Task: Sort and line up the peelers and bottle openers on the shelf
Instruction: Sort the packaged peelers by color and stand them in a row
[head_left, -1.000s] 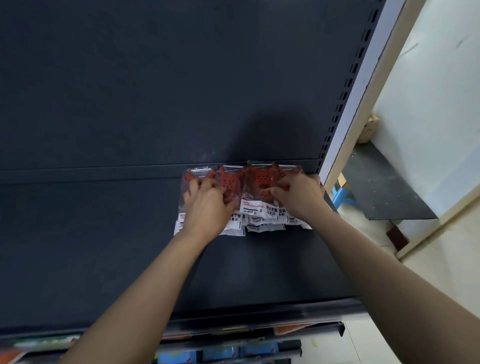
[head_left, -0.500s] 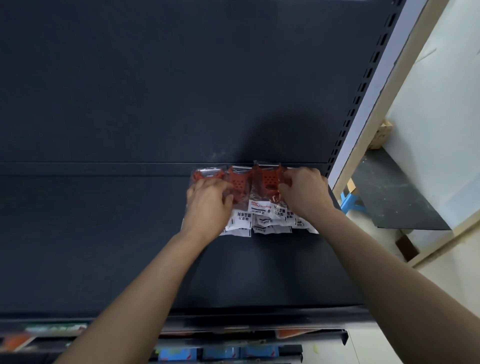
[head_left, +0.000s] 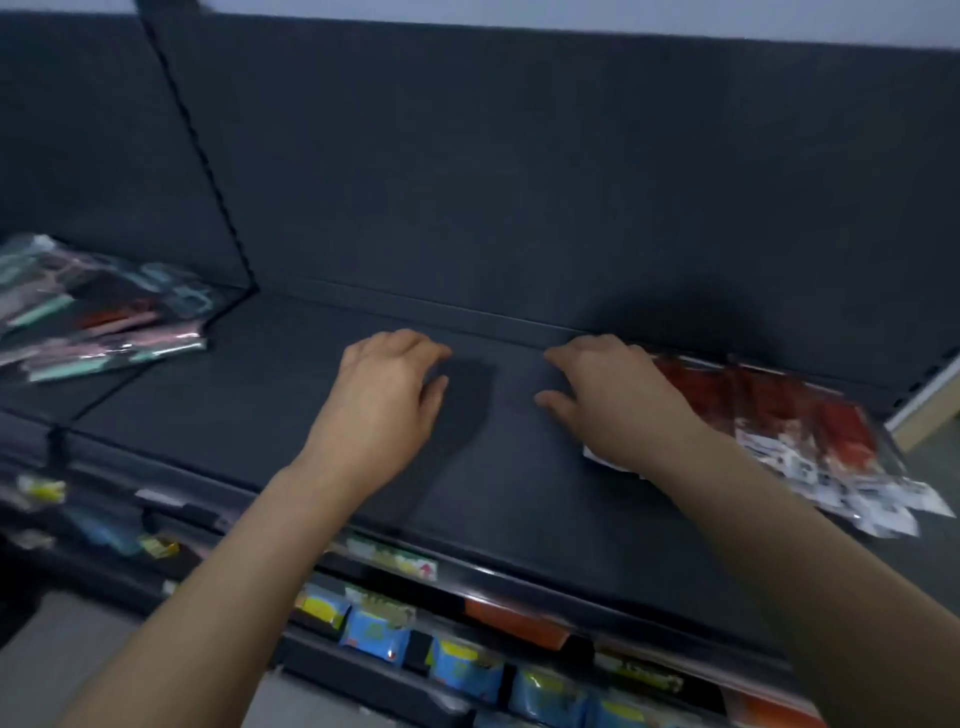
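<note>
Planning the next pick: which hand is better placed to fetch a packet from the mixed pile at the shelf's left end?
Left, probably. The left hand is empty and nearer the pastel packet pile; the right hand is beside the red packets, farther off.

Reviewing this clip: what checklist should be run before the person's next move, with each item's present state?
1. Left hand holds nothing: ok.
2. Right hand holds nothing: ok.
3. Red packets lying at the right end of the shelf: ok.
4. Red packets evenly lined up: cannot tell, blurred.
5. Pastel packets at left sorted: not ok, loose heap.
6. Bare shelf between both piles: ok.
</note>
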